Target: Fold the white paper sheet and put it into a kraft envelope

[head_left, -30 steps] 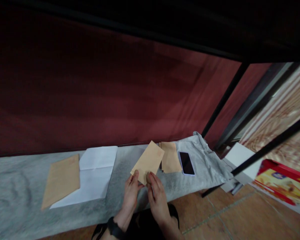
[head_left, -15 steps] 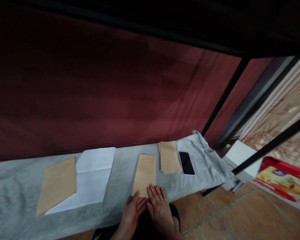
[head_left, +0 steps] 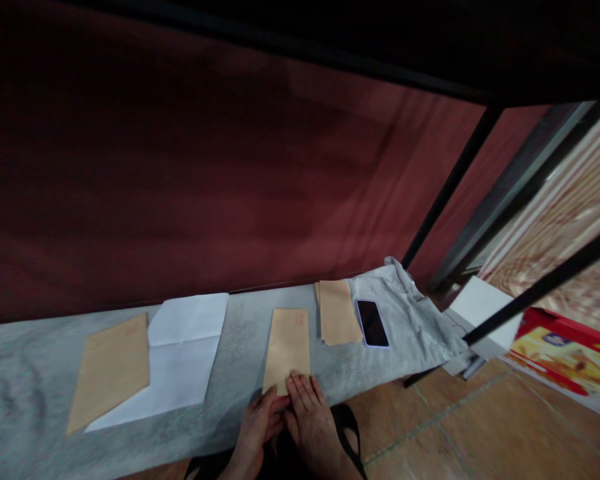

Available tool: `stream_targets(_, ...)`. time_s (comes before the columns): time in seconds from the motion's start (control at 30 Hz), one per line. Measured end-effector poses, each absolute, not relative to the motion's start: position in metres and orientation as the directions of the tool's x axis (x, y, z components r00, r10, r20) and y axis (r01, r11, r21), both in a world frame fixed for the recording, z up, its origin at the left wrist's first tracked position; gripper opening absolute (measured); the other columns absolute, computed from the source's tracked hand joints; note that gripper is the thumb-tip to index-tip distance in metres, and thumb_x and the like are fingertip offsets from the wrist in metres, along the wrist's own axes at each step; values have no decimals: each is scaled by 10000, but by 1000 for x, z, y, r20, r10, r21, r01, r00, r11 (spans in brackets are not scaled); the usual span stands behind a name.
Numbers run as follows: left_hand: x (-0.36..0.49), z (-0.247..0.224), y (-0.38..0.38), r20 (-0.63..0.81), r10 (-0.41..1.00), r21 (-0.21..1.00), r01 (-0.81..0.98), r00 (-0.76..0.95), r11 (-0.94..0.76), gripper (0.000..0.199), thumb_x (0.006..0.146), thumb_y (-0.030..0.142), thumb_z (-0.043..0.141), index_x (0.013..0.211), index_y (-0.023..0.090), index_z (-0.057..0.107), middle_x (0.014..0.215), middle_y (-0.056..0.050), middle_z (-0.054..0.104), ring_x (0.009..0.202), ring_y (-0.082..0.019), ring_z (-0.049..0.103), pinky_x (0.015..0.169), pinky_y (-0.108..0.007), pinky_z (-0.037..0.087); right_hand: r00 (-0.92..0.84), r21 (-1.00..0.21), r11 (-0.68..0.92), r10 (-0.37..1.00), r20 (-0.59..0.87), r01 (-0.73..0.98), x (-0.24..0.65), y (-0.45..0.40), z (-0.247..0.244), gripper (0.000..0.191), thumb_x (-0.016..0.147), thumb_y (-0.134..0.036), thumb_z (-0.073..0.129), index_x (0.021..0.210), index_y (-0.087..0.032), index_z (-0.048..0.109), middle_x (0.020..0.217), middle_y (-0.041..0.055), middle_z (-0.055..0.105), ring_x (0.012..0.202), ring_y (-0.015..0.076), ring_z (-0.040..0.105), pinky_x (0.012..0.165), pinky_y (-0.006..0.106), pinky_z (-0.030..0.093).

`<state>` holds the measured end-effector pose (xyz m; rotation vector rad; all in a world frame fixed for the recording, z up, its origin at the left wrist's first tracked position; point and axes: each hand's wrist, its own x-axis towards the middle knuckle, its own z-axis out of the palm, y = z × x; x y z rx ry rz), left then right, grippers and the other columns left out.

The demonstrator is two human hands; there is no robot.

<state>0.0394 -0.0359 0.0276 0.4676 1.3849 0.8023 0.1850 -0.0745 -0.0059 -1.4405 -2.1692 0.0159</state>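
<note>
A brown envelope [head_left: 289, 343] lies upright before me on the grey cloth, with a small reddish mark at its upper right. Its near end is between my hands. My left hand [head_left: 261, 421] has its thumb on the lower left corner and its other fingers curled at the near edge. My right hand [head_left: 310, 413] rests its extended fingers on the lower right part. To the right is a small stack of brown envelopes [head_left: 337, 312]. On the left, another brown envelope [head_left: 111, 370] overlaps a creased white sheet [head_left: 187, 360].
A phone [head_left: 373, 324] lies right of the stack on the cloth-covered surface [head_left: 240, 333]. Dark red panelling stands behind. At the right are black metal bars, a white box [head_left: 483, 310] and a red and yellow box [head_left: 570, 360] above the tiled floor.
My right hand has shifted slightly left toward my left hand, and the fingers sit closer together at the envelope's near end. The view has moved slightly.
</note>
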Motion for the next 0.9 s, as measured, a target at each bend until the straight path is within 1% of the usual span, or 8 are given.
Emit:
stream_targets(0.1, 34, 24, -41, -570, 821, 822, -2, -36, 570, 495, 615, 650, 762, 659, 165, 670, 593, -101, 707, 521, -254, 673, 468, -330, 532, -319, -285, 456, 851, 417, 843, 191, -76, -8, 692, 966, -326, 574, 1556, -155, 255, 1523, 122, 432, 1399, 263, 418, 1171, 460, 363)
stream_targets(0.17, 34, 25, -44, -413, 911, 906, 112, 16, 409, 507, 621, 697, 728, 627, 192, 674, 574, -79, 692, 530, -260, 661, 493, -349, 547, -338, -288, 466, 852, 400, 836, 193, -76, -8, 701, 957, -347, 588, 1550, -151, 270, 1531, 123, 420, 1405, 270, 408, 1169, 470, 365)
stream_targets(0.27, 45, 28, -32, -167, 974, 974, 180, 151, 139, 364, 766, 586, 673, 783, 230, 748, 902, -106, 774, 873, -291, 722, 860, -387, 572, -328, -310, 446, 871, 366, 839, 193, -76, -6, 633, 967, -280, 562, 1538, -181, 307, 1527, 96, 434, 1403, 259, 412, 1166, 482, 371)
stream_targets(0.33, 58, 30, -11, -34, 973, 958, 283, 228, -33, 312, 854, 459, 603, 1029, 246, 749, 1231, -99, 709, 1210, -275, 615, 1112, -400, 411, -317, -334, 436, 879, 356, 836, 192, -76, -7, 598, 961, -257, 564, 1517, -190, 354, 1508, 84, 467, 1403, 257, 412, 1164, 486, 376)
stream_targets(0.4, 70, 28, 17, 84, 948, 868, 445, 308, -221, 415, 906, 377, 506, 1245, 200, 665, 1450, -105, 554, 1394, -247, 442, 1198, -425, 279, -293, -357, 422, 885, 362, 833, 191, -76, -8, 575, 952, -256, 575, 1496, -193, 397, 1478, 79, 507, 1397, 257, 421, 1165, 482, 377)
stream_targets(0.5, 84, 20, 58, 89, 882, 685, 614, 463, -392, 513, 928, 329, 456, 1406, 158, 526, 1552, -104, 417, 1474, -215, 302, 1231, -421, 171, -284, -352, 416, 885, 370, 838, 191, -76, -12, 589, 944, -226, 569, 1504, -212, 387, 1460, 70, 530, 1378, 252, 449, 1161, 466, 386)
stream_targets(0.63, 96, 12, 90, 80, 849, 518, 706, 523, -484, 566, 950, 326, 426, 1487, 146, 412, 1594, -99, 330, 1495, -206, 244, 1237, -417, 127, -301, -313, 419, 883, 361, 852, 192, -75, -13, 655, 936, -179, 543, 1543, -222, 303, 1520, 63, 451, 1384, 254, 441, 1145, 457, 408)
stream_targets(0.9, 96, 14, 98, 69, 815, 455, 709, 575, -539, 525, 961, 336, 436, 1473, 222, 447, 1577, -48, 381, 1490, -194, 260, 1239, -422, 94, -319, -307, 432, 879, 355, 848, 195, -76, -7, 659, 950, -210, 560, 1548, -264, 290, 1557, 69, 387, 1390, 270, 432, 1138, 465, 408)
